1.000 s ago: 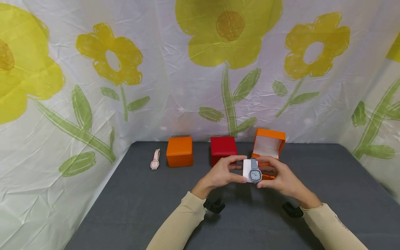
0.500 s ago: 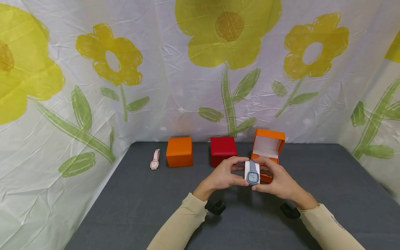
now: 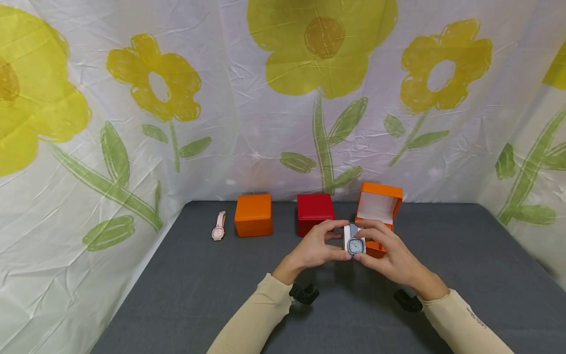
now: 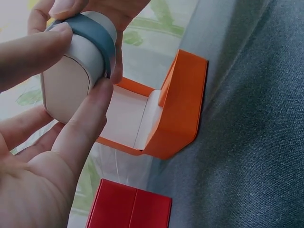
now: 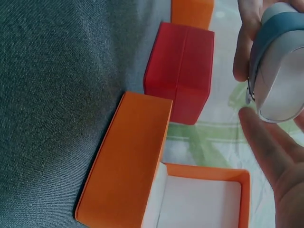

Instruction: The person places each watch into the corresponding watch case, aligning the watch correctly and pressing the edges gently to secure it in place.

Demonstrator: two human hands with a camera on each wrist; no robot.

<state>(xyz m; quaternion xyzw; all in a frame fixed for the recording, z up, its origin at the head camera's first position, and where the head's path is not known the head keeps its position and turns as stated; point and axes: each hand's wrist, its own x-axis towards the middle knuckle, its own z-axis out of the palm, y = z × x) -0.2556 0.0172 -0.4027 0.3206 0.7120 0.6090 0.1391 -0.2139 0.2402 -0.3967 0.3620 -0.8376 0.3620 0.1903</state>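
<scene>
A wristwatch (image 3: 356,246) with a blue-grey strap (image 4: 97,35) is wrapped around a white watch cushion (image 4: 64,88), held up in front of an open orange box (image 3: 380,202). My left hand (image 3: 316,246) grips the cushion from the left, thumb below and fingers above. From the right, my right hand (image 3: 393,253) holds the watch, its thumb at the lower edge of the dial and its fingers over the strap. In the right wrist view the cushion (image 5: 285,88) shows its flat rounded end, with the strap crossing its middle. Both hands partly hide the open box.
Left of the open box stands a closed red box (image 3: 316,209), then a closed orange box (image 3: 254,216). A pink watch (image 3: 218,231) lies at the far left on the dark grey table (image 3: 177,295). A flower-printed curtain (image 3: 247,123) hangs directly behind the table.
The watch has slid leftward along the cushion, from its right end toward its middle. My right hand has moved left with it, and its fingers now reach over the strap. My left hand stays nearly still.
</scene>
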